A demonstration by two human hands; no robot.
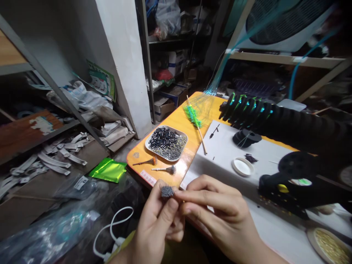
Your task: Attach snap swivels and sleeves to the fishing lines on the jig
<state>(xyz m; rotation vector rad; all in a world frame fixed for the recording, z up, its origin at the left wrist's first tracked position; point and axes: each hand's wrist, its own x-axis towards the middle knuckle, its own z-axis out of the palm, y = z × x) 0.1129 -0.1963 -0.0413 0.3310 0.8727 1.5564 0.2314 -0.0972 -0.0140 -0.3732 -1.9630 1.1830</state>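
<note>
Between the thumb and fingers of my left hand (161, 223) sits a small bundle with a dark grey, bumpy head (167, 191). My right hand (220, 212) is pinched at the right side of that bundle; whatever its fingertips hold there is too small to make out. Beyond the hands, a white tray (147, 146) holds black tubes and small grey and yellowish pieces. Near the tray lie an orange-tipped bundle (154, 160) and a grey-tipped bundle (172, 169), each on a thin stem.
A stick with green fibres (193, 116) lies on the orange table (134, 156). To the right are a black spool (246, 138), a white round lid (242, 167), black machinery (297, 165) and a dish of gold beads (331, 247). A white cable (110, 227) hangs at lower left.
</note>
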